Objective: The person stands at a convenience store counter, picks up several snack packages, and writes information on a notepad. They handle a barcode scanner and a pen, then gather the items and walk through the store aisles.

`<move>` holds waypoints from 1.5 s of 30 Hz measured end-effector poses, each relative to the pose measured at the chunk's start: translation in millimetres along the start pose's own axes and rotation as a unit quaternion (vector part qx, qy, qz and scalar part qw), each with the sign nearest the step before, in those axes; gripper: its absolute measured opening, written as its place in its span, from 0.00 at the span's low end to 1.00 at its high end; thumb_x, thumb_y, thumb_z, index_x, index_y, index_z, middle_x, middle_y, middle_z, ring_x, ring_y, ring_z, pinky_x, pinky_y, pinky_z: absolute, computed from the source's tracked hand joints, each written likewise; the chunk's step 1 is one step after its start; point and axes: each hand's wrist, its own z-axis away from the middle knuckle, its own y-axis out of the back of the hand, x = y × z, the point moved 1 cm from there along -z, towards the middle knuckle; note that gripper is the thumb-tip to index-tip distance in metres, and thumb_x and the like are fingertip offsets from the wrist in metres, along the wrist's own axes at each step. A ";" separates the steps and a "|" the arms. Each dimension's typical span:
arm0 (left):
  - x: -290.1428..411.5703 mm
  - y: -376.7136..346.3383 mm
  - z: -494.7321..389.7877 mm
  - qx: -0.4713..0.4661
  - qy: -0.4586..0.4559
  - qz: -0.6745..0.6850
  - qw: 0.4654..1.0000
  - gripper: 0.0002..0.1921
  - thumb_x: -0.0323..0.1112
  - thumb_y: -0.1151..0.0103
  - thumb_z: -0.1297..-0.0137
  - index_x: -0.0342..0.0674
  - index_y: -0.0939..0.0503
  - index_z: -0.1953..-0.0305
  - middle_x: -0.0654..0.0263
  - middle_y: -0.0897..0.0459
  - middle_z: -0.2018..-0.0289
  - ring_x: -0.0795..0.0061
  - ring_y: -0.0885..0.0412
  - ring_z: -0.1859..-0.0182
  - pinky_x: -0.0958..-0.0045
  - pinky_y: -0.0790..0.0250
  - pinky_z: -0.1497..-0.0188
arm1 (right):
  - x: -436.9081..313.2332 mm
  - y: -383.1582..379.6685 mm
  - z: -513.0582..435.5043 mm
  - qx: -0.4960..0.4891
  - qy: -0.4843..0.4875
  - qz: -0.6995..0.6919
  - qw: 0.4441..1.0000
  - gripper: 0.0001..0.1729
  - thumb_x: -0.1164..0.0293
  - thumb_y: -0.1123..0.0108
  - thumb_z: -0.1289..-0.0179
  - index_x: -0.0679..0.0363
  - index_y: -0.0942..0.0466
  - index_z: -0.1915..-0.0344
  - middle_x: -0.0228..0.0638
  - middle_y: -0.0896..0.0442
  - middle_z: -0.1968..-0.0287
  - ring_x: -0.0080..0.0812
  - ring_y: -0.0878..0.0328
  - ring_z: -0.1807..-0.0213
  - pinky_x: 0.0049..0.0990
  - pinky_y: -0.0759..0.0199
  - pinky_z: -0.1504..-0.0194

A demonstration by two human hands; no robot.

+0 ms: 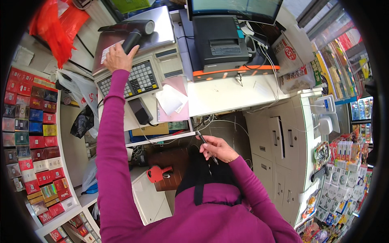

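Observation:
My left hand (119, 57) reaches to the upper left, over a weighing scale's metal platform (159, 21). Its fingers are at a white slip of paper (107, 52), and the thumb lies by the dark handle of a barcode scanner (132, 40); whether the hand grips either is hard to tell. The scale's keypad (141, 77) is just below that hand. In front of my body, my right hand (217, 148) holds a pen (201, 137) between thumb and fingers. White paper (171, 98) lies on a pink sheet (164, 114) on the counter.
A black receipt printer (220, 42) stands on an orange-edged cash drawer (234, 73) before a monitor (237, 9). A black power adapter (140, 111) lies near the counter edge. Cables (212, 121) hang below. Cigarette packs (36, 115) fill the left shelf; white cabinets (270, 152) stand at right.

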 end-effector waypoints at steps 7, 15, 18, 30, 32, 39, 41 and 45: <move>-5.8 3.2 13.5 0.036 -0.012 -0.018 0.999 0.35 0.68 0.36 0.44 0.49 0.23 0.44 0.60 0.22 0.47 0.55 0.24 0.43 0.52 0.33 0.41 | 0.8 15.2 27.3 0.009 0.024 -0.054 0.998 0.27 0.74 0.50 0.23 0.60 0.37 0.27 0.35 0.18 0.61 0.17 0.25 0.68 0.20 0.25 0.64; 44.9 46.0 99.3 0.049 -0.075 0.280 0.956 0.18 0.40 0.32 0.37 0.36 0.23 0.54 0.54 0.23 0.56 0.52 0.24 0.50 0.58 0.32 0.46 | -3.3 33.3 66.8 0.063 0.080 -0.077 0.992 0.24 0.74 0.50 0.24 0.58 0.35 0.30 0.37 0.16 0.62 0.21 0.22 0.74 0.22 0.24 0.74; 61.0 20.7 193.5 -0.135 -0.139 0.275 0.942 0.21 0.40 0.32 0.38 0.36 0.22 0.47 0.50 0.20 0.49 0.49 0.24 0.43 0.57 0.32 0.39 | 2.1 47.5 97.4 0.055 0.078 -0.132 0.987 0.17 0.72 0.51 0.23 0.60 0.27 0.38 0.37 0.15 0.62 0.22 0.21 0.75 0.22 0.25 0.74; 35.1 -88.8 239.1 -0.313 -0.131 0.058 0.939 0.24 0.30 0.48 0.31 0.31 0.31 0.35 0.40 0.29 0.36 0.43 0.31 0.34 0.57 0.39 0.31 | 15.5 97.9 200.9 -0.010 0.215 -0.284 0.934 0.20 0.73 0.57 0.28 0.69 0.28 0.41 0.57 0.17 0.48 0.47 0.12 0.56 0.35 0.13 0.60; 28.4 -71.0 233.9 -0.307 -0.109 0.036 0.945 0.22 0.31 0.48 0.31 0.32 0.27 0.37 0.42 0.23 0.42 0.43 0.25 0.40 0.56 0.33 0.37 | 15.7 102.8 204.5 -0.010 0.234 -0.276 0.932 0.19 0.73 0.56 0.28 0.68 0.29 0.41 0.56 0.16 0.48 0.46 0.12 0.55 0.34 0.14 0.58; -8.0 -142.8 181.9 -0.228 -0.230 -0.004 0.946 0.21 0.37 0.42 0.38 0.38 0.18 0.44 0.46 0.15 0.54 0.43 0.17 0.53 0.50 0.26 0.47 | 43.8 99.7 255.2 0.270 0.314 -0.157 0.897 0.13 0.65 0.48 0.23 0.63 0.27 0.50 0.44 0.13 0.58 0.30 0.13 0.62 0.25 0.17 0.61; -11.2 -137.7 186.5 -0.248 -0.261 0.052 0.931 0.23 0.38 0.41 0.39 0.38 0.20 0.43 0.46 0.16 0.52 0.43 0.19 0.50 0.50 0.27 0.45 | 56.7 94.4 278.8 0.363 0.375 -0.124 0.844 0.13 0.64 0.51 0.21 0.62 0.27 0.49 0.41 0.13 0.60 0.26 0.14 0.63 0.24 0.19 0.62; 30.0 -98.7 206.9 -0.240 -0.197 -0.017 0.950 0.28 0.40 0.40 0.39 0.38 0.26 0.37 0.46 0.23 0.43 0.46 0.25 0.41 0.53 0.34 0.37 | 87.5 91.6 344.6 0.656 0.356 -0.011 0.666 0.09 0.71 0.48 0.23 0.63 0.25 0.50 0.37 0.14 0.62 0.22 0.16 0.63 0.22 0.21 0.59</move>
